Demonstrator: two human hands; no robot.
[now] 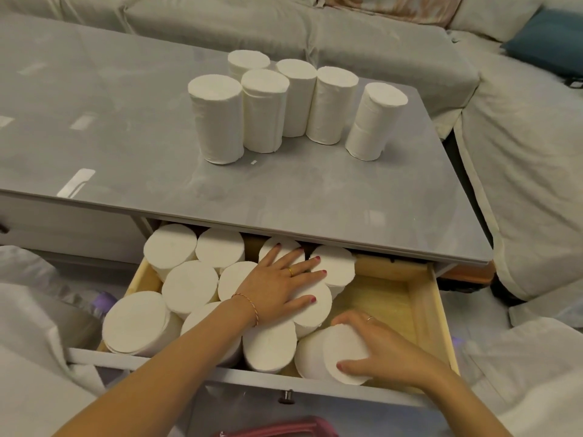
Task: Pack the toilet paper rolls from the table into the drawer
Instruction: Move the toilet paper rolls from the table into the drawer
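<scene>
We see the wooden drawer (426, 298) pulled out beneath the grey counter (126, 127), its left and middle already packed with upright toilet paper rolls (189, 287) standing end-up and touching one another, while the right part of the drawer floor shows bare wood. Our left hand (277, 285) lies flat with fingers spread wide on the tops of the packed rolls near the middle, palm down and pressing on them rather than closing around any; it grasps nothing. Our right hand (385, 348) wraps the tilted roll (344, 354) at the drawer's front right: the thumb sits on its near edge, the fingers curl over its far side, and the round end face tips toward us, so the grip is half closed around this roll. The roll leans against its neighbours to the left. Six more rolls (265, 111) stand upright in a cluster on the counter, well apart from both hands.
</scene>
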